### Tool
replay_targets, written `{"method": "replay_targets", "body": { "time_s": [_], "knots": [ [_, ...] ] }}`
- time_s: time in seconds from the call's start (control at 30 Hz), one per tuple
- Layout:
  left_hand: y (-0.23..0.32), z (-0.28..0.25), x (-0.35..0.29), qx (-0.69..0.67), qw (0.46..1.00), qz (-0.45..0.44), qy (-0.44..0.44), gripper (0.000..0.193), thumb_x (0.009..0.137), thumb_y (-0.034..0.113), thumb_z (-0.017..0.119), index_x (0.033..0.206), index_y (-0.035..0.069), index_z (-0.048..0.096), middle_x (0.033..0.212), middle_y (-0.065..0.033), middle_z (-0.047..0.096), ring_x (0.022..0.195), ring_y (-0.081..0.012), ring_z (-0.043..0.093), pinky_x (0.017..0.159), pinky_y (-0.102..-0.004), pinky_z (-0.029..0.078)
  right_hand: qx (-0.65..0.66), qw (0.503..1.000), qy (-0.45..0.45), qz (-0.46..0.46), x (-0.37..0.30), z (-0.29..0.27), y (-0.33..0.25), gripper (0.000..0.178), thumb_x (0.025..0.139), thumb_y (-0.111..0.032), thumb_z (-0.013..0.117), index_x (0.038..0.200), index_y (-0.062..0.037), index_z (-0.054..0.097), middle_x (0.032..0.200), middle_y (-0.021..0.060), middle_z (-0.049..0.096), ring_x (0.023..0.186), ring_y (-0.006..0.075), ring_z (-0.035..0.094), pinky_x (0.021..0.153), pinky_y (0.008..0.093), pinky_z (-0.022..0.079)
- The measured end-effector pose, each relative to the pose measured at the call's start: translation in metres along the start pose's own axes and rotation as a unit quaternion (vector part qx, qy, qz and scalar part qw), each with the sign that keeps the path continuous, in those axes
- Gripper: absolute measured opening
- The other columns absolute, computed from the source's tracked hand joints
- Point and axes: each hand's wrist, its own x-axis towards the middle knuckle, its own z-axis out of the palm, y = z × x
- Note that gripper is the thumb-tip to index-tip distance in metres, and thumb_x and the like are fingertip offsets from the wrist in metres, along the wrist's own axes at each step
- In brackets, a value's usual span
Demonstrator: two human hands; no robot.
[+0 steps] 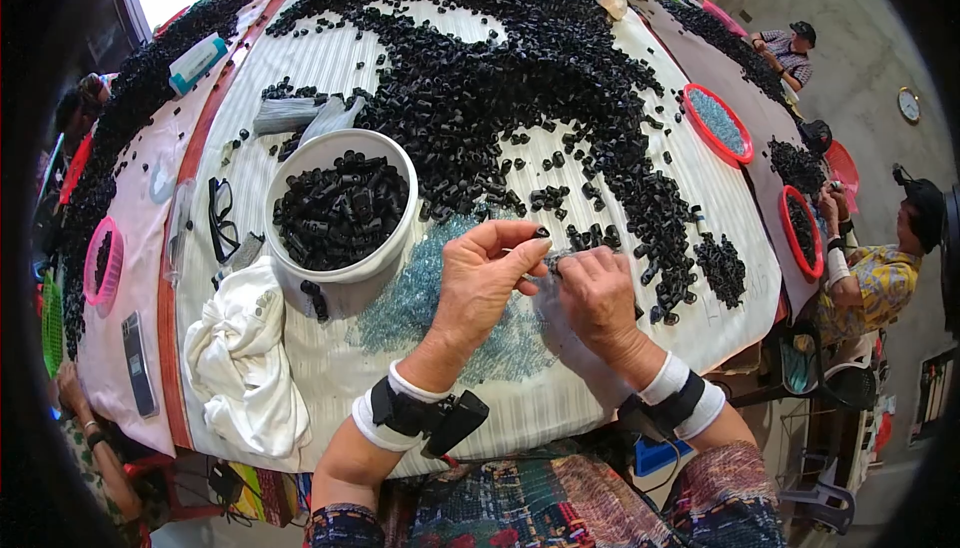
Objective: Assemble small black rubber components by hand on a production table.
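Observation:
Between the thumb and forefinger of my left hand (480, 273) is a small black cylindrical part (541, 233). Close beside it, my right hand (597, 298) is pinched, its fingertips curled down; whatever they hold is hidden. Both hands hover over a scatter of small clear bluish pieces (410, 298) on the pale striped cloth (450, 428). Left of them stands a white bucket (404, 233) filled with black cylindrical parts. A large heap of the same black parts (560, 88) spreads over the table beyond my hands.
A knotted white cloth (245, 358), eyeglasses (222, 218) and bundled grey strips (285, 116) lie left. At right are red-rimmed baskets (745, 153), one with clear pieces, another with black parts (815, 270). A phone (139, 363) lies far left. Other people (875, 273) sit at neighbouring tables.

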Motion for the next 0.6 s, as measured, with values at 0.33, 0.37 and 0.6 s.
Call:
{"method": "replay_targets", "body": {
  "time_s": [0.33,0.37,0.6],
  "knots": [
    [-0.002,0.004,-0.006,0.041,0.999,-0.011,-0.031,0.019,0.081,0.007,0.067,0.097,-0.003,0.063,0.081,-0.0079,0.066,0.069,-0.0109,0.063,0.054,-0.0211,0.052,0.324,0.931,0.116,0.121,0.027,-0.042,-0.001,0.023,0.075,0.003,0.066,0.096,-0.0019,0.058,0.08,0.0093,0.063,0.063,0.016,0.062,0.057,0.0266,0.049],
    [-0.003,0.004,-0.007,0.05,0.998,-0.004,-0.041,0.019,0.081,0.008,0.068,0.097,-0.003,0.063,0.08,-0.0075,0.066,0.069,-0.0098,0.063,0.054,-0.0204,0.051,0.346,0.923,0.123,0.119,0.03,-0.043,-0.002,0.022,0.075,0.004,0.066,0.095,-0.0019,0.058,0.081,0.0093,0.064,0.064,0.0159,0.063,0.058,0.0265,0.05],
    [-0.003,0.007,-0.006,0.078,0.995,-0.004,-0.058,0.018,0.083,0.006,0.066,0.098,-0.003,0.063,0.082,-0.0081,0.066,0.07,-0.0115,0.064,0.057,-0.0227,0.053,0.282,0.948,0.137,0.047,0.032,-0.042,-0.003,0.019,0.072,0.004,0.068,0.085,-0.0018,0.055,0.072,0.0109,0.057,0.06,0.0256,0.058,0.052,0.032,0.046]
  ]
}}
